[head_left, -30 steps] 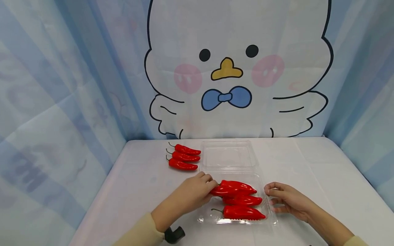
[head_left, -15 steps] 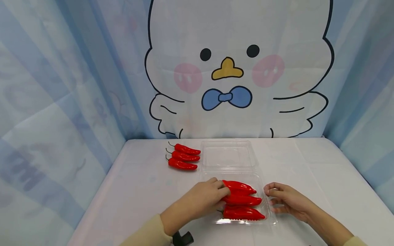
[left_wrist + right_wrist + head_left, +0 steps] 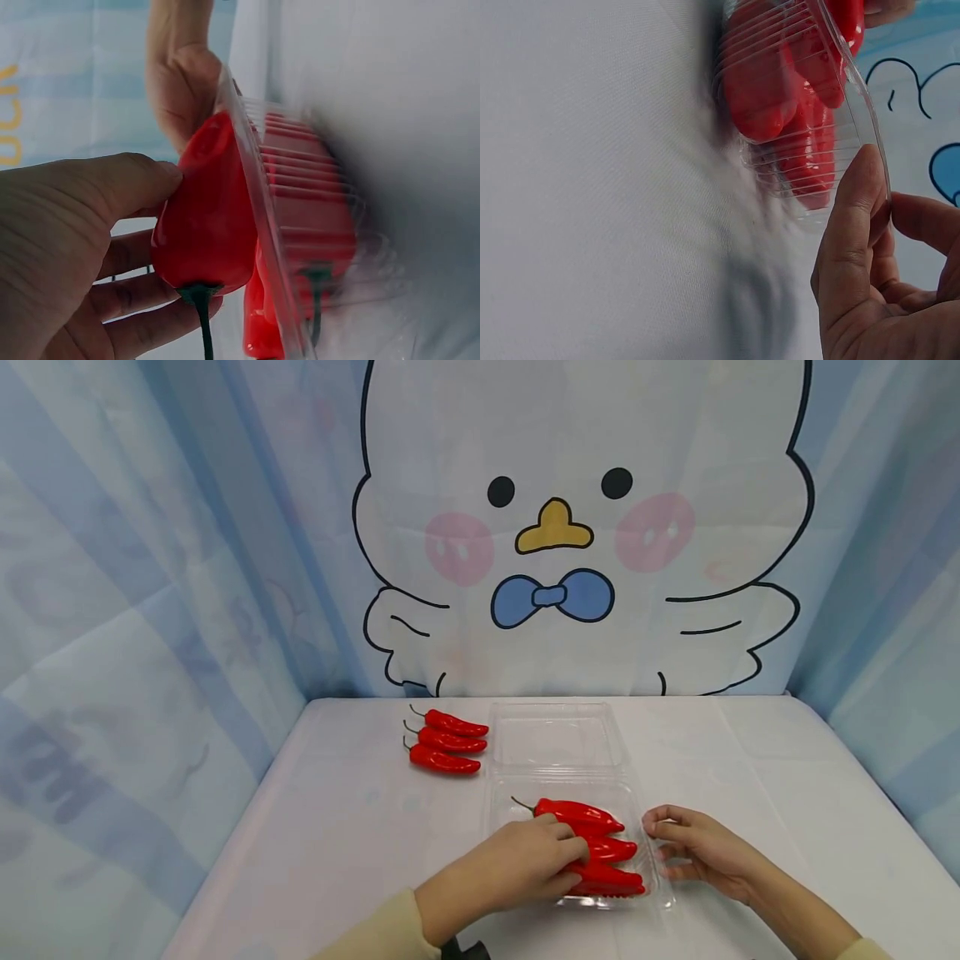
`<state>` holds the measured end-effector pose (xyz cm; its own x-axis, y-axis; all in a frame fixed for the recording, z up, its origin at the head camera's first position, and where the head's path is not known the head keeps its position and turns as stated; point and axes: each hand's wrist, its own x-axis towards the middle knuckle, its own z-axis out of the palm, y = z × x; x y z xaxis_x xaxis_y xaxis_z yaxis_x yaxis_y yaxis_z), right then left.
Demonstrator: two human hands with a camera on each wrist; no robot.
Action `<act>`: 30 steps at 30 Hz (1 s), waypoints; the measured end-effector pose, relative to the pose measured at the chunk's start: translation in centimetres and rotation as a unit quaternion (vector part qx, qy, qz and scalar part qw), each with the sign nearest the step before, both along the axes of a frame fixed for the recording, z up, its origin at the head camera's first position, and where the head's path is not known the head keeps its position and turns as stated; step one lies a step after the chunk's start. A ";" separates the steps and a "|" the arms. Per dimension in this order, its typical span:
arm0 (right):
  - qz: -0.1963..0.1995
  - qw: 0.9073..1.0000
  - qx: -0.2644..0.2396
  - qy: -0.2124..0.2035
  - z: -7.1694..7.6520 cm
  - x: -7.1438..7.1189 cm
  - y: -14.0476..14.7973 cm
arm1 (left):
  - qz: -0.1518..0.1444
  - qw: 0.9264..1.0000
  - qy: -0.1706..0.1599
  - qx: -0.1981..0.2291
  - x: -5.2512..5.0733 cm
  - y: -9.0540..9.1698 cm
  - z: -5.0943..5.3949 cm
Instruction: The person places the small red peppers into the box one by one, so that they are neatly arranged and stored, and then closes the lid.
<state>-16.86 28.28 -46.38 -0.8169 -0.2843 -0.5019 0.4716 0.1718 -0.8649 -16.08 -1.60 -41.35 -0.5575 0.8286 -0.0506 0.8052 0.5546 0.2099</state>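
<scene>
My left hand (image 3: 525, 864) grips a red chili pepper (image 3: 206, 210) between thumb and fingers. In the left wrist view its green stem hangs toward the camera, and it sits over the rim of a clear plastic clamshell box (image 3: 504, 797). Inside the box lie more red peppers, such as the far one (image 3: 581, 816) and a middle one (image 3: 611, 849); the hand covers part of the near ones. At the box's right side, my right hand (image 3: 708, 852) pinches the rim between thumb and fingers, as the right wrist view shows.
Three more red peppers (image 3: 445, 762) lie side by side left of the box's lid (image 3: 557, 735), which is folded back flat. All stand on a white-covered table (image 3: 352, 827). A printed cloth with a cartoon bird (image 3: 555, 435) hangs behind, and blue curtains flank both sides.
My left hand has moved right and toward the near side of the box with the pepper, uncovering the far pepper's stem. The right hand stays on the rim.
</scene>
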 end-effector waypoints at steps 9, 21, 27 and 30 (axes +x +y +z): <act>-0.003 1.000 0.002 0.000 -0.1 0.0 0.1 | -0.005 1.000 -0.007 0.023 0.0 0.5 -0.6; -0.002 1.000 0.007 0.004 -0.2 0.0 0.2 | 0.002 0.999 -0.017 0.031 -0.3 0.5 -0.7; -0.001 1.000 0.013 0.006 -0.3 0.0 0.1 | 0.009 1.000 -0.008 0.028 -0.5 0.2 -0.6; 0.000 1.000 0.014 0.007 -0.3 0.0 0.0 | 0.019 1.000 -0.009 0.021 -0.7 -0.1 -0.4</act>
<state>-16.90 28.31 -46.65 -0.8241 -0.2702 -0.4979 0.4595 0.1952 -0.8665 -16.81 -1.72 -41.80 -0.5884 0.8081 -0.0269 0.7791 0.5756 0.2485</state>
